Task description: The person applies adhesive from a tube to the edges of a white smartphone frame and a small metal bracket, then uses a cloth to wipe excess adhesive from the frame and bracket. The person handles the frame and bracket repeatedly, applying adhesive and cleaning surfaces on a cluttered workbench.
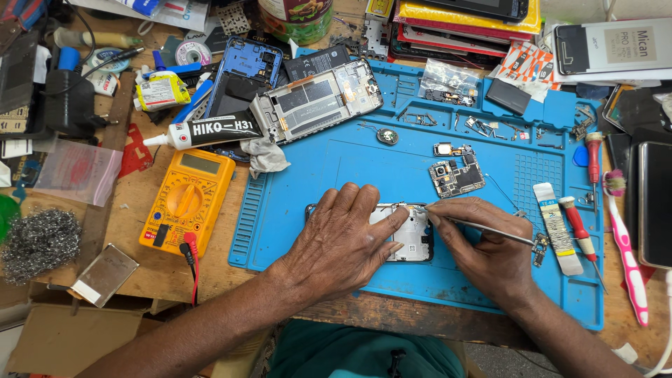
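- Opened phone frame [409, 234] on the blue mat [336, 175] — mostly under left hand [343, 241], fingers spread, pressing it flat.
- Right hand [483, 245] just beside — pinching tweezers [490, 229], tip on frame's top edge.

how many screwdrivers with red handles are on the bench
2, both at the right: a small red-handled screwdriver beside the grey strip on the blue silicone mat, and another upright above it. Clutter may hide more.

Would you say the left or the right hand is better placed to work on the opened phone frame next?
Probably the right hand: it holds the tweezers, their tip at the phone frame top edge. The left hand lies flat on the frame, steadying it.
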